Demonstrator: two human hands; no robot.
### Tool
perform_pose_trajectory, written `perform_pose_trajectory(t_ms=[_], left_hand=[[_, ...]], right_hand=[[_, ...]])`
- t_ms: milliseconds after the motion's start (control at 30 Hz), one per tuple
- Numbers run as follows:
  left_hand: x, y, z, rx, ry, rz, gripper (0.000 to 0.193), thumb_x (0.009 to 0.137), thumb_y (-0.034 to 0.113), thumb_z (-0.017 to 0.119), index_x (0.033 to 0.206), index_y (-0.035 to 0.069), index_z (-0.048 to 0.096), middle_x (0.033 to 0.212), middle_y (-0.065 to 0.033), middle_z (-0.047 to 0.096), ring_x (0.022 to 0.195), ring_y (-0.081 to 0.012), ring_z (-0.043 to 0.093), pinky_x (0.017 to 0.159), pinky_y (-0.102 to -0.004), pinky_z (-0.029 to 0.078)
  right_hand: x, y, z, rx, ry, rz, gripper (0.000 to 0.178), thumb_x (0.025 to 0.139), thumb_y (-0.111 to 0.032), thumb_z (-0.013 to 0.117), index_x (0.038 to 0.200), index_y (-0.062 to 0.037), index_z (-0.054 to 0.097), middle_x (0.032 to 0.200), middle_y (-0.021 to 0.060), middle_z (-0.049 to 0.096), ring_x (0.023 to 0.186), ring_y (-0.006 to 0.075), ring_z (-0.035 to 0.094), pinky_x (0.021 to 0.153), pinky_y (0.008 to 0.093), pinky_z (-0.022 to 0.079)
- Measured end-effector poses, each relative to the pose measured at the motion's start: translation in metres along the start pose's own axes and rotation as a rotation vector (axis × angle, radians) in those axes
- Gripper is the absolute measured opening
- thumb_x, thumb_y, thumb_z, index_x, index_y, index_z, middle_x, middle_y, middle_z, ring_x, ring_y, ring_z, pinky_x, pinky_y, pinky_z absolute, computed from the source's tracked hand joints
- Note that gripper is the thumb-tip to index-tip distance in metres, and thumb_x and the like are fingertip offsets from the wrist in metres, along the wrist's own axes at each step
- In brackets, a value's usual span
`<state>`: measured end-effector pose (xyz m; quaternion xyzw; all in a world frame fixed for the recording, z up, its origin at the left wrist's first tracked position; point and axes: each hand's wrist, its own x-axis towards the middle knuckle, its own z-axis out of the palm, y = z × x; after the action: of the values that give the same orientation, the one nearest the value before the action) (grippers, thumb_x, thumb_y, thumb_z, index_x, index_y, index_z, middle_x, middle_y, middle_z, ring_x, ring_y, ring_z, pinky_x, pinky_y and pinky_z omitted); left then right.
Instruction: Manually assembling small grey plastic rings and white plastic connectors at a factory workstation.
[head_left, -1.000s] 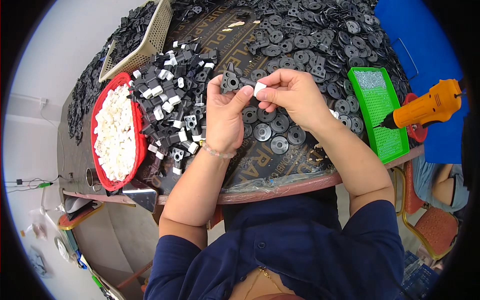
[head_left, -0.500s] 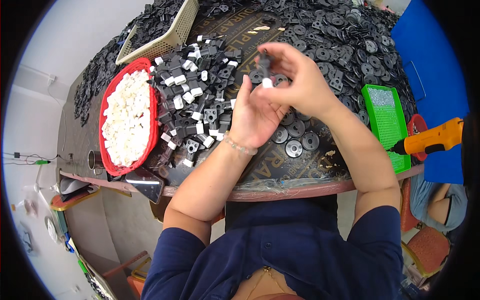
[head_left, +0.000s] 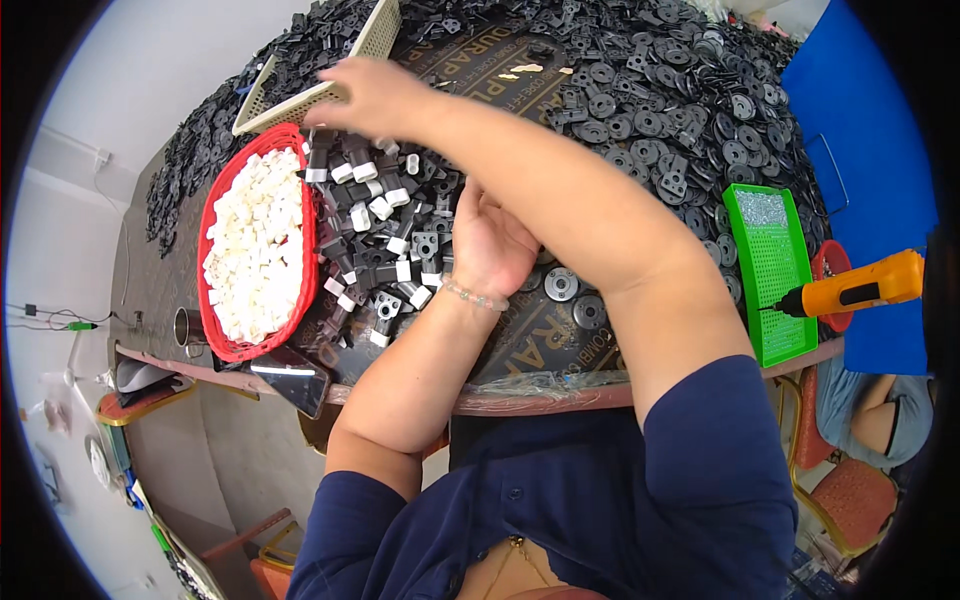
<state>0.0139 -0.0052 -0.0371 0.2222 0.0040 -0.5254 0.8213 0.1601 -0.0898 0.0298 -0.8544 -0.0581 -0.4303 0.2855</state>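
My right hand (head_left: pixel 372 98) is stretched across to the left, over the far end of a pile of black plastic parts with white end caps (head_left: pixel 385 200). Motion blurs its fingers, and whether they grip anything does not show. Just below the fingertips is one black part with a white cap (head_left: pixel 317 160). My left hand (head_left: pixel 492 245) rests palm up at the right side of that pile, wearing a bead bracelet. Its palm is bare and the thumb stands apart, while my right forearm covers part of the fingers.
A red basket (head_left: pixel 208 290) of white caps stands at the left, with a cream basket (head_left: pixel 378 35) behind it. Black discs (head_left: pixel 650 150) heap up at the right. Farther right are a green tray (head_left: pixel 785 335) and an orange power screwdriver (head_left: pixel 865 284). A phone (head_left: pixel 290 378) lies at the near edge.
My right hand has swung left from above my left palm, where it held a black part with a white cap, to the capped pile. My left hand has barely moved.
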Motion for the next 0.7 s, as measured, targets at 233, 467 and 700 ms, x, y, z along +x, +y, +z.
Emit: perform_pose_trajectory(t_ms=[233,467,700], left_hand=[[-0.008,0.0,0.006,0.067,0.099,0.021,0.046,0.103,0.049,0.038,0.118,0.008,0.05,0.106,-0.011,0.065,0.094,-0.0226,0.063,0.079,-0.0344,0.048],[-0.009,-0.003,0.006,0.071,0.137,-0.017,0.043,0.104,0.046,0.038,0.117,0.008,0.051,0.104,-0.0108,0.065,0.093,-0.0225,0.063,0.078,-0.0334,0.049],[-0.009,-0.003,0.01,0.1,0.167,0.052,0.04,0.104,0.042,0.039,0.117,0.008,0.052,0.103,-0.0098,0.064,0.092,-0.0218,0.063,0.077,-0.033,0.049]], right_hand=[[-0.04,0.099,-0.134,-0.763,-0.56,0.643,0.03,0.085,-0.025,0.064,0.105,-0.0049,0.072,0.108,0.0194,0.07,0.106,0.0346,0.067,0.087,0.0449,0.055],[-0.084,0.13,-0.164,-0.78,-0.62,0.574,0.026,0.083,-0.008,0.059,0.106,-0.0067,0.071,0.109,0.0149,0.071,0.103,0.0317,0.068,0.086,0.0433,0.054],[-0.088,0.112,-0.193,-0.306,-0.548,0.499,0.027,0.082,-0.007,0.053,0.106,-0.0041,0.066,0.096,0.0181,0.069,0.094,0.0321,0.066,0.084,0.0404,0.05]])
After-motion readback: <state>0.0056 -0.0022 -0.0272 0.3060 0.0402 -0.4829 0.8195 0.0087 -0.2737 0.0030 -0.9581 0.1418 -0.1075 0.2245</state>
